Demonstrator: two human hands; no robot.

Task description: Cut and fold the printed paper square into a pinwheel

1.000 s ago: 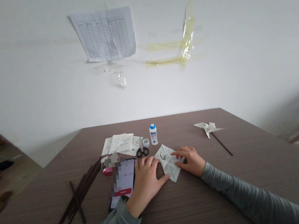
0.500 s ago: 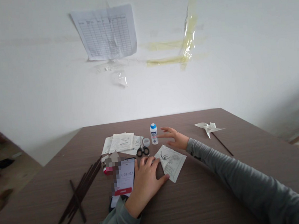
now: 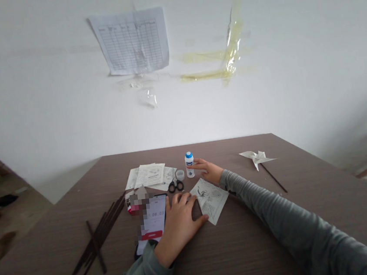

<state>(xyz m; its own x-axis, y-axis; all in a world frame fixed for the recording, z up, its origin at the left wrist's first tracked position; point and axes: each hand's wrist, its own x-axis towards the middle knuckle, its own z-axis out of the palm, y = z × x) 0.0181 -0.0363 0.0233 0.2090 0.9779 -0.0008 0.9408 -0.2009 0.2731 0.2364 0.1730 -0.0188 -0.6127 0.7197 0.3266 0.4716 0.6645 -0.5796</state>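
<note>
My left hand (image 3: 179, 221) lies with its fingers spread, the fingertips and thumb at the left edge of a square printed paper (image 3: 212, 201). Farther back, my right hand (image 3: 208, 170) reaches left to a small white bottle with a blue cap (image 3: 190, 170), which stands upright. One outstretched finger crosses the front of the bottle and another reaches its side; I cannot tell how firmly they touch. Just left of the bottle are a small clear cap (image 3: 180, 175) and black-handled scissors (image 3: 176, 186). A phone (image 3: 153, 221) showing a running timer lies beside my left hand.
Several printed paper sheets (image 3: 151, 174) lie at the back left. Dark thin sticks (image 3: 97, 237) are bunched at the left, near a small red and white object (image 3: 132, 204). A paper pinwheel (image 3: 258, 157) on a stick rests at the right. The wall (image 3: 200, 114) borders the table's back.
My right hand has moved left, and its fingers now reach the bottle. My left hand and the square paper stay in place.
</note>
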